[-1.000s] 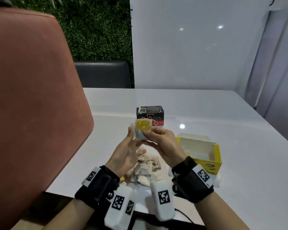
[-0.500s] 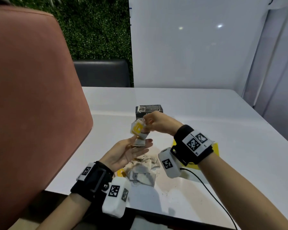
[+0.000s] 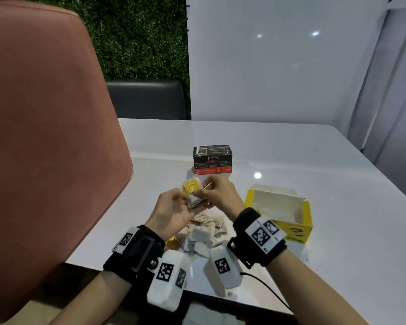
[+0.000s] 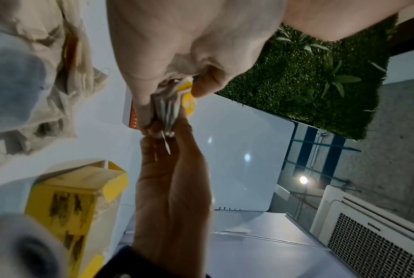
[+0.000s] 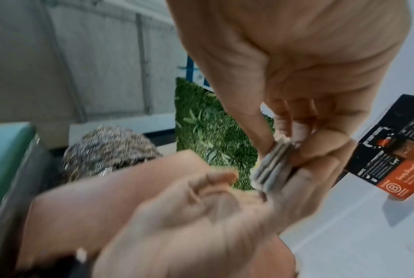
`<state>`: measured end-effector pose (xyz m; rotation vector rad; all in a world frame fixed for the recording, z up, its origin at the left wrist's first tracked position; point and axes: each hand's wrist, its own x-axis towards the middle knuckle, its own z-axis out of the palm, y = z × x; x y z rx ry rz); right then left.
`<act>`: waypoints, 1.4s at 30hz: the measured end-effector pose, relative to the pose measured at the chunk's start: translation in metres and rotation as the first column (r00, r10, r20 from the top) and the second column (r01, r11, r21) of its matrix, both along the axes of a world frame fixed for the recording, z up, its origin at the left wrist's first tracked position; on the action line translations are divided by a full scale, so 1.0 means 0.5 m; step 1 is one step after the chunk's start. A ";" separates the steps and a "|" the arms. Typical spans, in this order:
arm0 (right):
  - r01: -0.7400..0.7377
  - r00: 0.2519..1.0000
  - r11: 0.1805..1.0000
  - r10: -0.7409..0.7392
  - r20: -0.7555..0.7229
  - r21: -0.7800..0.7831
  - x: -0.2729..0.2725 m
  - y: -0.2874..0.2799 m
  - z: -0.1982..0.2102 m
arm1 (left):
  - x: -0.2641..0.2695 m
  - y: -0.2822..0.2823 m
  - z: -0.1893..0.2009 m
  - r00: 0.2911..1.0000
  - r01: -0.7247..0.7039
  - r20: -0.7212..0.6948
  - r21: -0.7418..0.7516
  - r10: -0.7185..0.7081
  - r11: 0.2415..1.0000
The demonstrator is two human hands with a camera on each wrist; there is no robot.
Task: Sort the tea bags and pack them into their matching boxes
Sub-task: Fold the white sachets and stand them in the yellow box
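Observation:
A small stack of tea bags with yellow tags is held above the table between both hands. My left hand pinches the stack's near edge; my right hand pinches it from the right. In the left wrist view the stack sits edge-on between the fingertips of both hands. The right wrist view shows the same stack. A loose pile of tea bags lies under the hands. The black and red box stands closed behind them. The open yellow box is to the right.
A pink chair back fills the left side, close to the table edge. The white table stretches right and back to a white wall. A black cable runs from my right wrist over the near edge.
My right hand came back down from near the black box with the stack. My left hand, an open palm half a second ago, has closed its fingers on the stack.

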<state>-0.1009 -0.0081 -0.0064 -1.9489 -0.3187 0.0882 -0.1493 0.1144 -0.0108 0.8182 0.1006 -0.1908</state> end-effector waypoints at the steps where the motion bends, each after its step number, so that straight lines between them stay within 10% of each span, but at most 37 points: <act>1: 0.024 0.999 0.999 -0.023 0.033 -0.046 -0.002 0.010 -0.003 | -0.001 0.002 0.002 1.000 0.001 0.007 0.026 -0.001 1.000; 8: -0.027 0.987 0.937 0.080 0.139 -0.348 -0.004 0.028 -0.006 | -0.003 0.047 -0.026 0.987 -0.076 -0.116 0.264 0.110 0.961; 13: -0.226 0.866 0.529 0.494 0.080 -0.818 -0.049 0.002 -0.037 | -0.014 0.094 -0.039 0.964 -0.138 -0.176 0.311 0.199 0.940; 18: -0.182 0.827 0.294 0.562 0.016 -0.938 -0.076 0.003 -0.082 | -0.019 0.100 -0.034 0.969 -0.104 -0.179 0.316 0.167 0.943; 28: -0.242 0.880 0.615 0.465 0.098 -0.751 -0.044 -0.038 -0.059 | -0.032 0.110 -0.046 0.961 -0.045 -0.240 0.345 0.135 0.938; 36: -0.211 0.975 0.969 0.200 -0.096 -0.128 0.001 -0.089 -0.030 | -0.032 0.086 -0.043 0.976 0.003 -0.204 0.368 0.078 0.930; 42: -0.167 0.937 0.928 0.254 -0.240 0.333 -0.017 -0.063 -0.020 | -0.033 0.043 -0.025 0.990 0.082 -0.138 0.338 -0.037 0.938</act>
